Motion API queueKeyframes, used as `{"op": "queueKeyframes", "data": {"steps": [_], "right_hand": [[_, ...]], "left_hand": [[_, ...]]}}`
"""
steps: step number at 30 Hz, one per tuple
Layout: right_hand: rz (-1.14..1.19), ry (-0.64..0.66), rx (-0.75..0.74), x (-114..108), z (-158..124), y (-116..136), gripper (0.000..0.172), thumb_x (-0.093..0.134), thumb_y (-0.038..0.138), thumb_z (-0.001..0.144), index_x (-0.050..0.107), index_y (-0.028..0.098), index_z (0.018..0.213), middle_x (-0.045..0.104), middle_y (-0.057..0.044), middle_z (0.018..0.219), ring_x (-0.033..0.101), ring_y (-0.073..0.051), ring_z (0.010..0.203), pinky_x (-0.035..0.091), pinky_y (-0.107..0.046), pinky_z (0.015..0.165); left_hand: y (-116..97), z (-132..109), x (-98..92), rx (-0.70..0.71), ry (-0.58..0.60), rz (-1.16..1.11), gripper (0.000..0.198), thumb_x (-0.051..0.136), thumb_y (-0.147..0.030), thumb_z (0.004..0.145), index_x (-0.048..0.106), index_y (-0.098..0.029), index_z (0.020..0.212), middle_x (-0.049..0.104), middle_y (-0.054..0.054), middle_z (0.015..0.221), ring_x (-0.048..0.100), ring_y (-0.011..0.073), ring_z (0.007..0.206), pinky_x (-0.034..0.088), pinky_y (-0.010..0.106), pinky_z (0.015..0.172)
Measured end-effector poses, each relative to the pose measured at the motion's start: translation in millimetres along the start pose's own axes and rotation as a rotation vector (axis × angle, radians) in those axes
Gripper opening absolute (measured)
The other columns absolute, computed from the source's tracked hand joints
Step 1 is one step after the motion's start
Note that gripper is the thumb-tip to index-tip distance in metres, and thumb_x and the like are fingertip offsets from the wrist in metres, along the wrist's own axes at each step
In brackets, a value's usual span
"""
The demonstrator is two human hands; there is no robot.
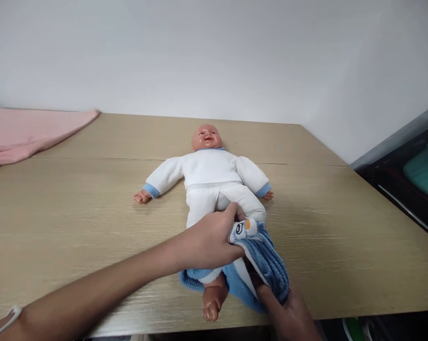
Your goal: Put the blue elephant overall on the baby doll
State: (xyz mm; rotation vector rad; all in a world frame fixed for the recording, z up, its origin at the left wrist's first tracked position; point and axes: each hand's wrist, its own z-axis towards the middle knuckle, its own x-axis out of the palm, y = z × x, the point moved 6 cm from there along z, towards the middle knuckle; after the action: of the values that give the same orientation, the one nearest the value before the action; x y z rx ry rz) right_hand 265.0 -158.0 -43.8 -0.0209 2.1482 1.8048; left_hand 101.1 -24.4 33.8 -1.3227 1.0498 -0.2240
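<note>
A baby doll (214, 168) lies face up on the wooden table, its head toward the wall, in a white top with blue cuffs and white bottoms. Blue plush pants (265, 251) with white lining are bunched around its lower legs. My left hand (214, 237) reaches across one leg and pinches the pants' edge beside a small embroidered patch. My right hand (288, 308) grips the bunched leg of the pants from below, its thumb inside the opening. One bare doll foot (214, 298) sticks out near the table's front edge; the other foot is hidden by cloth and my hand.
A pink cloth (29, 132) lies at the table's back left. The wooden table (75, 208) meets a white wall (185, 57) behind the doll. To the right, beyond the table's edge, a dark container (395, 175) holds something teal.
</note>
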Motion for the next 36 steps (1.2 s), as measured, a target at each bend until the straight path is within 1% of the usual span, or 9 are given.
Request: {"op": "queueKeyframes", "data": {"steps": [6, 11, 17, 21, 23, 25, 29, 34, 36], "right_hand": [[-0.033, -0.069, -0.061, -6, 11, -5, 0.041, 0.073, 0.052, 0.104, 0.083, 0.032, 0.138, 0.087, -0.012, 0.118, 0.078, -0.040, 0.131, 0.066, -0.055, 0.115], [-0.042, -0.053, -0.173, 2, 13, 6, 0.034, 0.079, 0.053, 0.097, 0.081, 0.032, 0.124, 0.085, -0.010, 0.112, 0.081, -0.040, 0.118, 0.071, -0.051, 0.104], [0.072, -0.104, -0.137, -4, 29, -1, 0.063, 0.092, 0.060, 0.083, 0.067, 0.030, 0.133, 0.084, -0.011, 0.112, 0.084, -0.037, 0.096, 0.073, -0.047, 0.084], [0.057, -0.035, -0.168, -13, 49, -6, 0.045, 0.087, 0.062, 0.084, 0.077, 0.032, 0.115, 0.079, -0.007, 0.078, 0.080, -0.038, 0.073, 0.068, -0.047, 0.060], [0.034, -0.047, -0.189, -18, 54, 0, 0.035, 0.080, 0.059, 0.090, 0.079, 0.030, 0.111, 0.080, -0.006, 0.078, 0.079, -0.035, 0.073, 0.068, -0.046, 0.064], [-0.024, -0.015, -0.218, -20, 56, 14, 0.031, 0.076, 0.047, 0.092, 0.081, 0.027, 0.116, 0.085, -0.007, 0.098, 0.082, -0.033, 0.087, 0.070, -0.044, 0.080], [-0.165, 0.202, -0.303, -17, 70, 44, 0.028, 0.072, 0.026, 0.089, 0.086, 0.026, 0.113, 0.084, -0.008, 0.124, 0.080, -0.032, 0.112, 0.066, -0.043, 0.099], [-0.311, 0.373, -0.450, -22, 84, 63, 0.028, 0.078, 0.023, 0.091, 0.083, 0.027, 0.118, 0.083, -0.008, 0.117, 0.079, -0.032, 0.107, 0.065, -0.045, 0.099], [-0.334, 0.432, -0.458, -27, 83, 66, 0.043, 0.082, 0.023, 0.090, 0.080, 0.028, 0.133, 0.082, -0.008, 0.126, 0.079, -0.034, 0.115, 0.066, -0.047, 0.102]], "left_hand": [[4, 2, 1.4, -0.010, 0.066, -0.073, 0.061, 0.088, -0.038, 0.082, 0.048, -0.024, 0.126, 0.073, 0.007, 0.116, 0.071, 0.0321, 0.106, 0.050, 0.041, 0.087], [7, 4, -0.7, -0.004, 0.032, -0.172, 0.048, 0.083, -0.032, 0.085, 0.054, -0.023, 0.122, 0.076, 0.006, 0.116, 0.073, 0.0302, 0.107, 0.054, 0.041, 0.091], [3, 3, -4.4, 0.045, 0.035, -0.151, 0.041, 0.084, -0.034, 0.087, 0.059, -0.022, 0.116, 0.077, 0.004, 0.111, 0.073, 0.0265, 0.102, 0.053, 0.037, 0.087], [-2, 2, -7.2, 0.112, 0.069, 0.012, 0.032, 0.087, -0.034, 0.087, 0.063, -0.022, 0.104, 0.074, 0.000, 0.097, 0.069, 0.0221, 0.088, 0.048, 0.032, 0.075], [-4, 3, -9.2, 0.160, 0.126, 0.035, 0.023, 0.084, -0.030, 0.091, 0.066, -0.022, 0.103, 0.075, 0.000, 0.097, 0.069, 0.0207, 0.088, 0.049, 0.031, 0.076], [-6, 4, -13.1, 0.233, 0.176, 0.013, 0.014, 0.080, -0.024, 0.095, 0.069, -0.021, 0.104, 0.077, 0.001, 0.102, 0.071, 0.0200, 0.092, 0.052, 0.030, 0.081], [-5, 6, -21.2, 0.325, 0.200, 0.018, 0.010, 0.079, -0.021, 0.098, 0.068, -0.020, 0.099, 0.078, 0.002, 0.101, 0.070, 0.0202, 0.093, 0.054, 0.031, 0.085], [0, 8, -20.7, 0.247, 0.156, 0.032, 0.014, 0.081, -0.031, 0.100, 0.071, -0.021, 0.098, 0.076, -0.002, 0.095, 0.071, 0.0175, 0.086, 0.051, 0.029, 0.079], [-1, 6, -19.4, 0.205, 0.128, 0.077, 0.014, 0.082, -0.033, 0.100, 0.074, -0.022, 0.100, 0.078, 0.000, 0.100, 0.072, 0.0192, 0.089, 0.051, 0.030, 0.082]]}}
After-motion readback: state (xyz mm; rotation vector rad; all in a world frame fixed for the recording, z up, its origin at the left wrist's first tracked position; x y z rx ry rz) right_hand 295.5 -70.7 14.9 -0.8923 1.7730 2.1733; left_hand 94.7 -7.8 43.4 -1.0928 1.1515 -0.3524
